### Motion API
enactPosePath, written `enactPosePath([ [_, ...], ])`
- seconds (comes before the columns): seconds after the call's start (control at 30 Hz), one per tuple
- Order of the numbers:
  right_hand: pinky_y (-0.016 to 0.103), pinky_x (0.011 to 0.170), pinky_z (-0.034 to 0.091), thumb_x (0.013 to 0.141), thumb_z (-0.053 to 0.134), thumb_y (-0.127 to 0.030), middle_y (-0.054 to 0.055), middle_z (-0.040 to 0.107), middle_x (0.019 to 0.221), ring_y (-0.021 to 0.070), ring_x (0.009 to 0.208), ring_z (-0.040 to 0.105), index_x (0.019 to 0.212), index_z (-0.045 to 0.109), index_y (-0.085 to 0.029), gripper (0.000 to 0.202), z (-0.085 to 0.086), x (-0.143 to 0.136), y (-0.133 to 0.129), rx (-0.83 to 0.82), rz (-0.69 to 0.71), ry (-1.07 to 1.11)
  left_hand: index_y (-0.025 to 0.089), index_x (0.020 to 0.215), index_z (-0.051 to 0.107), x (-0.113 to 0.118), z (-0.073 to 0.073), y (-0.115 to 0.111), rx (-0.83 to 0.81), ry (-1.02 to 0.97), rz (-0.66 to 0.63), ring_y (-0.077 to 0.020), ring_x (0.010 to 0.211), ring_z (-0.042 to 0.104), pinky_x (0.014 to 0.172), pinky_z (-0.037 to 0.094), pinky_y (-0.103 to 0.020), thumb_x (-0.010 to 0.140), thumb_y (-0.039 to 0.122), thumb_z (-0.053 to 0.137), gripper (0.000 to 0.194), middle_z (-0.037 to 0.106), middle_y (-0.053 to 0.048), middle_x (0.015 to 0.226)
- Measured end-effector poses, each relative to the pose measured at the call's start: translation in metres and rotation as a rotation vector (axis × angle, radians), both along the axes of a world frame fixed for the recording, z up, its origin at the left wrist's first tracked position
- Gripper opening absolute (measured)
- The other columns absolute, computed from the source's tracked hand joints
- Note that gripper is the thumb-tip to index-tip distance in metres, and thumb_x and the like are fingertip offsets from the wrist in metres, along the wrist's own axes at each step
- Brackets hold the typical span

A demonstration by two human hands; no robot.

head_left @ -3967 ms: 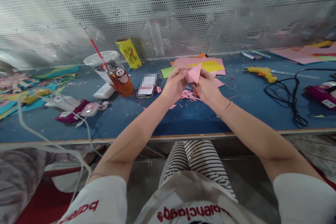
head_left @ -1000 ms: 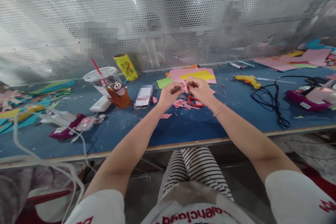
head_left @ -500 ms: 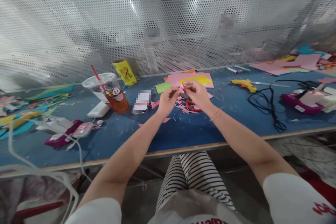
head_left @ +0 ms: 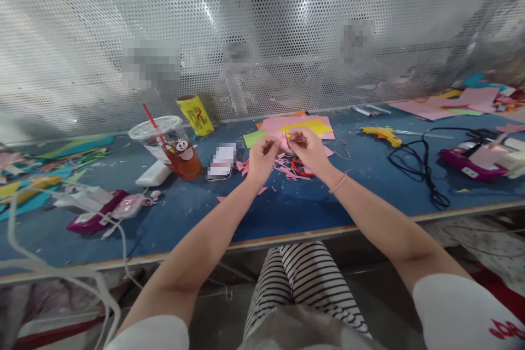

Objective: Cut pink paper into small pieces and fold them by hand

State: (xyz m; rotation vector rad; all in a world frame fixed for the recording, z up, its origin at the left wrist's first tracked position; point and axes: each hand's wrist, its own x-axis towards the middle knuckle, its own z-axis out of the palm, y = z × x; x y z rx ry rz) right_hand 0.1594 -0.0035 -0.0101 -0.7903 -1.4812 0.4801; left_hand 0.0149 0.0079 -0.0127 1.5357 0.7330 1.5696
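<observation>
Between my two hands is a small piece of pink paper (head_left: 284, 143), pinched at its edges over the middle of the blue table. My left hand (head_left: 262, 157) grips its left side with thumb and fingertips. On the other side, my right hand (head_left: 307, 149) pinches the paper the same way. Pink paper scraps (head_left: 283, 166) lie scattered just below the hands. Red-handled scissors (head_left: 301, 168) rest among the scraps, their blades mostly hidden. Behind the hands are sheets of pink, yellow (head_left: 314, 127) and green paper (head_left: 254, 138).
Left of the hands are a phone (head_left: 222, 162), a drink cup with a red straw (head_left: 180, 150), a yellow tube (head_left: 194, 115) and a purple power strip (head_left: 98, 213) with cables. A yellow glue gun (head_left: 382, 135) lies at right. A perforated metal screen (head_left: 279, 38) borders the back.
Both hands stay at nearly the same place. The pink paper between the fingertips has turned and shows more of its surface now.
</observation>
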Motion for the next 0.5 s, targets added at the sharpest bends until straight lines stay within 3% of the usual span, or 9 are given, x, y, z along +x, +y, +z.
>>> enactPosePath([
  [0.1, 0.032, 0.076, 0.051, 0.078, 0.057, -0.035, 0.003, 0.058, 0.092, 0.0143, 0.084, 0.058, 0.091, 0.055, -0.022, 0.019, -0.002, 0.005, 0.006, -0.092, 0.016, 0.078, 0.017, 0.081, 0.060, -0.001, 0.000, 0.001, -0.074, -0.071, 0.015, -0.0092, 0.063, 0.060, 0.066, 0.056, -0.028, 0.071, 0.030, 0.066, 0.017, 0.062, 0.001, 0.073],
  [0.27, 0.031, 0.069, 0.052, 0.077, 0.055, -0.039, 0.002, 0.055, 0.098, 0.0137, 0.083, 0.058, 0.095, 0.053, -0.022, 0.024, -0.009, 0.006, 0.011, -0.315, 0.195, 0.091, 0.017, 0.086, 0.059, -0.004, 0.001, 0.003, -0.144, -0.118, 0.043, -0.0085, 0.062, 0.059, 0.062, 0.055, -0.026, 0.071, 0.028, 0.066, 0.019, 0.064, -0.001, 0.081],
  [0.37, 0.030, 0.068, 0.052, 0.074, 0.059, -0.034, 0.003, 0.054, 0.098, 0.0138, 0.082, 0.057, 0.095, 0.051, -0.022, 0.025, -0.010, 0.001, 0.006, -0.205, 0.195, -0.007, 0.019, 0.091, 0.058, -0.004, 0.002, 0.003, -0.153, -0.129, 0.023, -0.0094, 0.067, 0.060, 0.064, 0.055, -0.027, 0.073, 0.027, 0.064, 0.021, 0.063, -0.002, 0.086],
  [0.5, 0.031, 0.071, 0.052, 0.073, 0.062, -0.028, 0.003, 0.054, 0.097, 0.0149, 0.084, 0.058, 0.093, 0.051, -0.022, 0.023, -0.008, -0.004, 0.000, -0.058, 0.096, -0.104, 0.022, 0.094, 0.053, -0.001, 0.003, -0.003, -0.104, -0.134, 0.002, -0.0097, 0.072, 0.061, 0.067, 0.056, -0.028, 0.076, 0.025, 0.061, 0.020, 0.061, -0.002, 0.091],
])
